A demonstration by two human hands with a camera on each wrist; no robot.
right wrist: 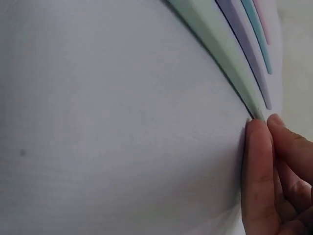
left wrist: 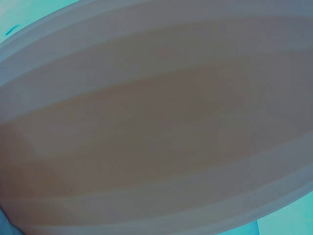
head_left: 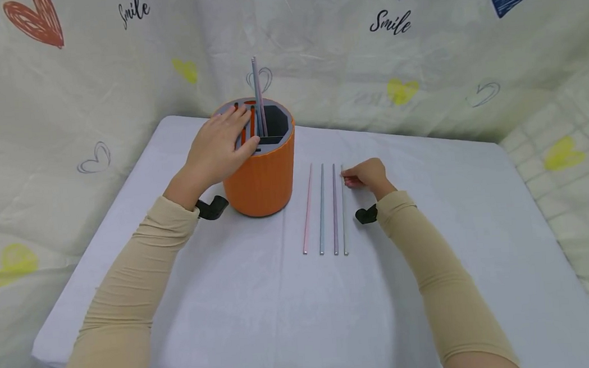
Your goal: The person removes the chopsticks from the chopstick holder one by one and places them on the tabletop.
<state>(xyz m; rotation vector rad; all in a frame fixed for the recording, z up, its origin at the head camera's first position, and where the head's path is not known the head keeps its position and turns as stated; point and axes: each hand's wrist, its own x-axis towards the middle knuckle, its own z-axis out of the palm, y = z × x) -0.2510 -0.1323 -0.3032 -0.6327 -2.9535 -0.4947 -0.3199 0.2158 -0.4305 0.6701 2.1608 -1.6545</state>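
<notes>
My left hand (head_left: 219,144) rests with extended fingers on the grey top of an orange round utensil holder (head_left: 259,187). A pair of pale chopsticks (head_left: 256,88) stands upright in the holder's dark compartment. Four chopsticks lie side by side on the cloth: pink (head_left: 308,208), blue (head_left: 322,210), purple (head_left: 335,209) and, rightmost, pale green. Thumb and fingertips of my right hand (head_left: 367,175) pinch the far, thin end of the green chopstick (right wrist: 227,61), which still lies along the table. The left wrist view is filled by the holder's blurred side (left wrist: 156,127).
A white cloth covers the table (head_left: 261,310). Behind it hangs a pale curtain (head_left: 317,64) printed with hearts and words, close to the table's back edge. Red slots (head_left: 252,122) show in the holder's top, near the left fingers.
</notes>
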